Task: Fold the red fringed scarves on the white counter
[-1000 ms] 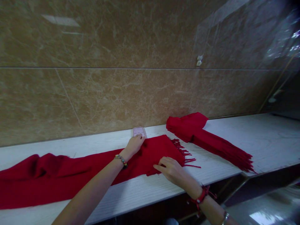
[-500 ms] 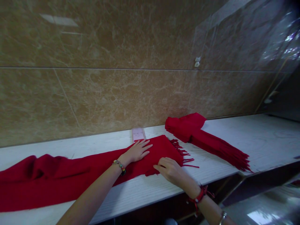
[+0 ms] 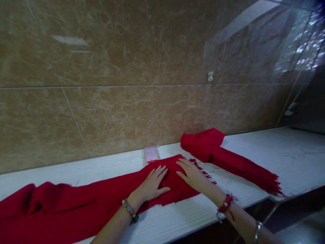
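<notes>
A long red scarf (image 3: 111, 191) lies spread along the white counter, bunched in soft folds toward the left. Its right end is folded over, and fringe shows past that edge, partly behind my right forearm. My left hand (image 3: 151, 185) rests flat on the folded part with fingers spread, a ring on one finger and a beaded bracelet at the wrist. Across from it, my right hand (image 3: 191, 173) lies palm down on the cloth close to the fringed end, fingers outstretched. Neither hand grips the fabric.
A second red fringed scarf (image 3: 215, 149), loosely folded, lies to the right against the tiled wall (image 3: 127, 115). Behind the spread scarf is a pale pink packet (image 3: 151, 154). The white counter (image 3: 299, 152) ends at a front edge above dark open shelving.
My right hand has let go of the scarf's near edge and moved up to lie flat near the fringe. My left thumb has spread outward. The view has tilted up slightly.
</notes>
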`<action>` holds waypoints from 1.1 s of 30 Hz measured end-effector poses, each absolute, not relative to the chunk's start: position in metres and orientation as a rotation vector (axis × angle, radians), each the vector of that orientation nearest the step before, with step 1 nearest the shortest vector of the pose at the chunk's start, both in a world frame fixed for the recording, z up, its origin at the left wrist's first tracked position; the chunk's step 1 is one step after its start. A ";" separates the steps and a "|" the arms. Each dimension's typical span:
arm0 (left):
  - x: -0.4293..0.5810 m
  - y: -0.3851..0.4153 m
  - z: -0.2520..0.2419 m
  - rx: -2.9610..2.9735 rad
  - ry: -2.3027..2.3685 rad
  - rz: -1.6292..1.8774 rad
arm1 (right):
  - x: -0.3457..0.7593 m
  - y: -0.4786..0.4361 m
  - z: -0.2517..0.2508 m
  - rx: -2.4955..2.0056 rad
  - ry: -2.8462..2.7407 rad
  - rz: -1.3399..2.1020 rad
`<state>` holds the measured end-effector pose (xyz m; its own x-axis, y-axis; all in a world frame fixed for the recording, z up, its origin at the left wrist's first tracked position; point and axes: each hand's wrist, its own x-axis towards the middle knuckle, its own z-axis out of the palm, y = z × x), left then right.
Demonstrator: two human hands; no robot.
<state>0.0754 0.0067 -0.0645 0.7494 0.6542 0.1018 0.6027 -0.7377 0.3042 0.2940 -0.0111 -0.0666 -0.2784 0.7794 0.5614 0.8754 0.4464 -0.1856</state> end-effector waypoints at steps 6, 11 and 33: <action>0.073 0.009 -0.059 2.652 1.081 0.123 | 0.283 0.021 -0.069 -1.458 -2.434 -0.106; 0.068 0.011 -0.058 2.564 1.240 -0.039 | 0.300 0.026 -0.089 -1.527 -2.398 -0.231; 0.055 0.010 -0.063 2.589 1.219 -0.084 | 0.274 0.022 -0.069 -1.659 -2.359 -0.349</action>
<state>0.0554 0.0101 -0.0634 0.6426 0.7473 -0.1689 0.7634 -0.6058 0.2241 0.2735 0.0225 -0.0691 -0.3286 0.8865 0.3258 0.9429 0.3279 0.0585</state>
